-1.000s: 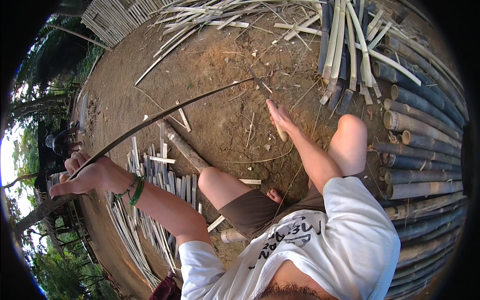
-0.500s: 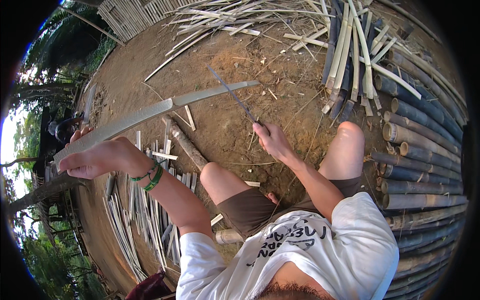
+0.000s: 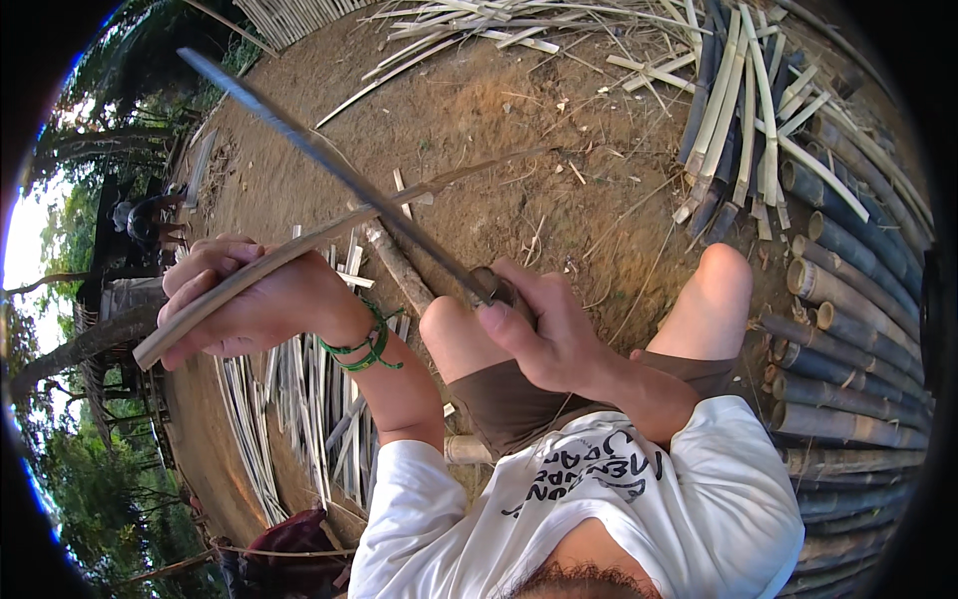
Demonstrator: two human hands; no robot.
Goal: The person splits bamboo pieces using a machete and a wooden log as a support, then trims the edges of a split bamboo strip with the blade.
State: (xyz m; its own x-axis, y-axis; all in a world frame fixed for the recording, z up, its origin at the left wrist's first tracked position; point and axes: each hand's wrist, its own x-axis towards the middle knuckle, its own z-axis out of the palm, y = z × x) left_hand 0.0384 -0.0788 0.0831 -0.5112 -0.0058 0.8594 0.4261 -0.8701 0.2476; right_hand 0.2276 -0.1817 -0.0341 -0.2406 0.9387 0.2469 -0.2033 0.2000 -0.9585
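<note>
My left hand (image 3: 239,299) is closed around the lower end of a long bamboo strip (image 3: 317,238), with its narrow edge turned up. The strip slants away to the right over the ground. My right hand (image 3: 554,329) grips the dark handle of a long-bladed knife (image 3: 329,160), in front of my knees. Its blade points to the far left and crosses the strip in this view. Whether blade and strip touch, I cannot tell. Green bands (image 3: 371,344) circle my left wrist.
Split strips (image 3: 299,399) lie in a pile left of my legs, and a thin pole (image 3: 397,265) rests beyond my left knee. More strips (image 3: 733,100) are heaped at the far right. Bamboo poles (image 3: 848,424) are stacked to my right. Another person (image 3: 150,222) is at the far left.
The knife has come up and leftward, its blade now reaching much farther left. My left hand has turned the strip from its broad face to its edge and shifted slightly right.
</note>
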